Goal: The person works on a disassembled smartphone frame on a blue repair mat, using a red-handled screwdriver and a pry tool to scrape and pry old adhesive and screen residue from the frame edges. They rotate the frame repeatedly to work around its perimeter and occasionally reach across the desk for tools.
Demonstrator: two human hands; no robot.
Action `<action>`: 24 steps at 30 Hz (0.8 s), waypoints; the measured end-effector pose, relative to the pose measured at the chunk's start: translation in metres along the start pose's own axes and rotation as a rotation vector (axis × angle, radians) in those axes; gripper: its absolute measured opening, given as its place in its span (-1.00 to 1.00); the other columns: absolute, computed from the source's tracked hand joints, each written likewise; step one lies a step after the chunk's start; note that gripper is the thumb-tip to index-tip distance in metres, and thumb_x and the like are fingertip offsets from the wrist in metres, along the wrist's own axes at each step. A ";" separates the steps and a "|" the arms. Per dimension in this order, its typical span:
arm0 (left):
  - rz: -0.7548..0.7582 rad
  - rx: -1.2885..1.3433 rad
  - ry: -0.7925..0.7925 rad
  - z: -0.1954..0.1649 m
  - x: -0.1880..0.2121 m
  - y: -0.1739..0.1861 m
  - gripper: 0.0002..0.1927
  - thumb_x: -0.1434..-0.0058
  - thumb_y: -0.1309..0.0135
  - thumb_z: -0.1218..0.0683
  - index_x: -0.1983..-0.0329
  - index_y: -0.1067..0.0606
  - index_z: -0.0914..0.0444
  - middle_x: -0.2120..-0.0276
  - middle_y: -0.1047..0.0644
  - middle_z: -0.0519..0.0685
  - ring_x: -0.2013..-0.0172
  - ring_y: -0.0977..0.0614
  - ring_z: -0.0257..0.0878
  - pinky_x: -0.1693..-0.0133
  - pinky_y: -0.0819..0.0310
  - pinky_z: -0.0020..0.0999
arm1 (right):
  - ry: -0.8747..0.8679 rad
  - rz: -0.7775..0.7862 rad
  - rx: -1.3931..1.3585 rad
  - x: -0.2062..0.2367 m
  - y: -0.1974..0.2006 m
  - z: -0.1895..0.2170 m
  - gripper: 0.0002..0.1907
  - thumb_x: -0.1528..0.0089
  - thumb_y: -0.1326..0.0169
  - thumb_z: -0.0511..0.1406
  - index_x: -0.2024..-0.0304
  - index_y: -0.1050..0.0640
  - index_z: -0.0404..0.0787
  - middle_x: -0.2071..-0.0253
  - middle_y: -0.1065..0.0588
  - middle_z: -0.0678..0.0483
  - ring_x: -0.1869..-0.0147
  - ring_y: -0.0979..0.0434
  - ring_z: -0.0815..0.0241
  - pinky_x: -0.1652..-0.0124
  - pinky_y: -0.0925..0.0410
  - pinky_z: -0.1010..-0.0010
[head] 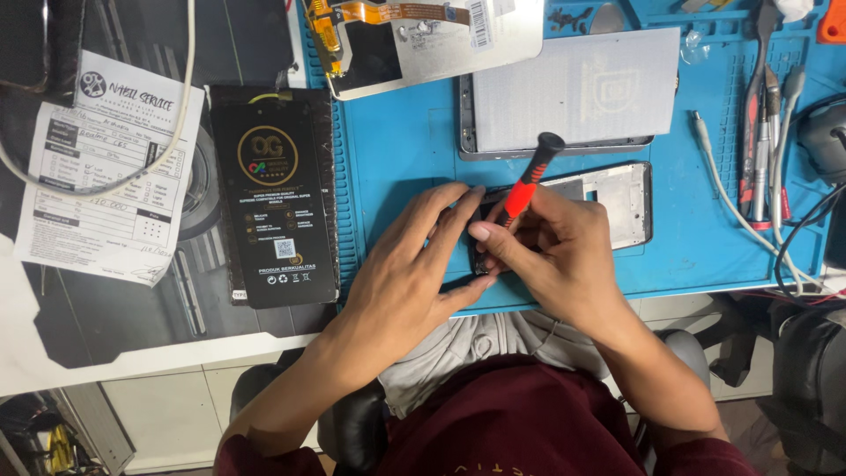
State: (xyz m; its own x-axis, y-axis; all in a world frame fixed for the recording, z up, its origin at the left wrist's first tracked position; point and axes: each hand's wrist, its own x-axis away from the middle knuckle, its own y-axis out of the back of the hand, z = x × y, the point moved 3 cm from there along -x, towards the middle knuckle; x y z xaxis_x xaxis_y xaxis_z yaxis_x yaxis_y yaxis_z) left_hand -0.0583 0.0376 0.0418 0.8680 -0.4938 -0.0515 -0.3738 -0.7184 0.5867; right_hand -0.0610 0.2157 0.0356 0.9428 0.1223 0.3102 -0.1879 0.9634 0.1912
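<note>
At frame centre the right hand (551, 251) pinches a red-and-black screwdriver (527, 183) over the phone frame (617, 198); the left hand (410, 282), fingers spread, presses the frame's left end beside it

The light is bright and even, falling from above, and the blue mat (405, 150) shows its colour cleanly with no burnt-out patches. Shadows are soft and short: a faint one lies under the left hand (414, 282) and the right hand (546, 256) where they meet. The pale sheet (577, 88) at the top carries a mild sheen, and the black box (275, 194) gives a dull reflection. The centre is sharp; print on the paper form (106, 167) is readable. The left side and lower corners are dimmer and slightly soft. Straight edges bow a little near the frame's borders.
</note>
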 end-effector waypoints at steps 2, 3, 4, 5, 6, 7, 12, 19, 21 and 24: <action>0.012 0.022 0.015 0.000 0.000 0.000 -0.20 -0.17 -0.32 -0.01 -0.38 -0.27 0.39 -0.25 -0.30 0.17 -0.14 -0.50 0.02 -0.16 -0.47 -0.15 | -0.013 -0.034 -0.102 0.000 -0.002 -0.001 -0.87 -0.29 -0.20 -0.43 0.16 -0.55 -0.41 0.36 -0.58 0.00 0.34 -0.62 0.32 0.34 -0.55 0.52; 0.012 0.021 0.001 0.000 0.000 0.000 -0.22 -0.17 -0.32 0.00 -0.36 -0.28 0.40 -0.24 -0.30 0.16 -0.16 -0.50 0.04 -0.17 -0.47 -0.15 | -0.016 -0.049 -0.152 -0.001 -0.002 -0.001 -0.87 -0.30 -0.19 -0.43 0.15 -0.55 -0.41 0.36 -0.58 0.00 0.33 -0.63 0.32 0.32 -0.57 0.51; 0.007 0.017 -0.009 0.000 0.000 0.000 -0.23 -0.17 -0.32 0.00 -0.34 -0.29 0.41 -0.24 -0.31 0.16 -0.18 -0.49 0.05 -0.18 -0.46 -0.15 | 0.004 -0.057 -0.150 -0.001 -0.003 -0.001 -0.87 -0.31 -0.19 -0.43 0.15 -0.55 -0.41 0.35 -0.58 0.00 0.33 -0.63 0.32 0.32 -0.57 0.51; 0.003 0.013 -0.015 0.000 0.000 0.001 -0.25 -0.17 -0.31 0.00 -0.33 -0.30 0.42 -0.23 -0.31 0.15 -0.20 -0.48 0.06 -0.19 -0.46 -0.14 | 0.019 -0.062 -0.150 -0.002 -0.003 -0.001 -0.87 -0.31 -0.19 -0.43 0.14 -0.54 -0.41 0.34 -0.58 0.00 0.33 -0.63 0.32 0.32 -0.57 0.51; 0.011 0.010 -0.008 0.000 0.001 0.001 -0.28 -0.19 -0.31 0.00 -0.30 -0.31 0.42 -0.23 -0.31 0.16 -0.20 -0.48 0.07 -0.19 -0.45 -0.14 | 0.030 -0.072 -0.149 -0.002 -0.003 -0.001 -0.87 -0.32 -0.18 -0.42 0.14 -0.54 -0.40 0.33 -0.58 0.00 0.32 -0.63 0.33 0.31 -0.57 0.51; 0.020 0.007 -0.004 0.000 0.001 0.002 -0.31 -0.20 -0.31 0.00 -0.26 -0.32 0.43 -0.23 -0.31 0.16 -0.20 -0.48 0.07 -0.18 -0.45 -0.13 | 0.015 -0.078 -0.148 -0.002 -0.002 -0.002 -0.88 -0.32 -0.18 -0.42 0.16 -0.53 -0.40 0.35 -0.58 0.01 0.34 -0.63 0.33 0.34 -0.56 0.52; 0.043 0.059 -0.018 0.004 0.003 0.006 -0.37 -0.18 -0.30 0.04 -0.21 -0.36 0.44 -0.27 -0.31 0.17 -0.24 -0.46 0.11 -0.19 -0.42 -0.10 | -0.016 -0.095 -0.128 -0.002 0.000 -0.004 -0.88 -0.32 -0.18 -0.42 0.18 -0.51 -0.39 0.38 -0.57 0.01 0.39 -0.61 0.33 0.38 -0.53 0.54; 0.048 0.106 -0.014 0.005 0.002 0.008 -0.41 -0.17 -0.29 0.10 -0.19 -0.38 0.44 -0.25 -0.32 0.18 -0.23 -0.47 0.10 -0.16 -0.43 -0.11 | -0.013 -0.096 -0.114 -0.002 -0.002 -0.003 -0.87 -0.31 -0.19 -0.41 0.17 -0.52 -0.39 0.39 -0.58 0.01 0.41 -0.62 0.34 0.41 -0.53 0.55; 0.052 0.130 -0.014 0.005 0.002 0.009 -0.47 -0.21 -0.26 0.13 -0.18 -0.41 0.46 -0.24 -0.33 0.17 -0.21 -0.49 0.08 -0.14 -0.46 -0.13 | -0.017 -0.100 -0.100 -0.002 -0.002 -0.002 -0.86 -0.31 -0.19 -0.40 0.16 -0.53 -0.38 0.39 -0.59 0.02 0.41 -0.62 0.34 0.41 -0.54 0.56; 0.034 0.146 -0.017 0.005 0.001 0.010 -0.59 -0.28 -0.17 0.22 -0.17 -0.45 0.46 -0.22 -0.37 0.15 -0.16 -0.54 0.03 -0.10 -0.52 -0.18 | -0.014 -0.102 -0.109 -0.003 -0.002 0.000 -0.86 -0.31 -0.19 -0.39 0.16 -0.53 -0.38 0.39 -0.59 0.01 0.41 -0.63 0.34 0.40 -0.56 0.55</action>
State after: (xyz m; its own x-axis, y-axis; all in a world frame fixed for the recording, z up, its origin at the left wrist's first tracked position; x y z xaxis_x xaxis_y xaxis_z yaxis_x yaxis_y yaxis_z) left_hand -0.0627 0.0276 0.0433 0.8487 -0.5266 -0.0481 -0.4478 -0.7642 0.4642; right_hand -0.0633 0.2133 0.0343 0.9515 0.0198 0.3071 -0.0595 0.9910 0.1202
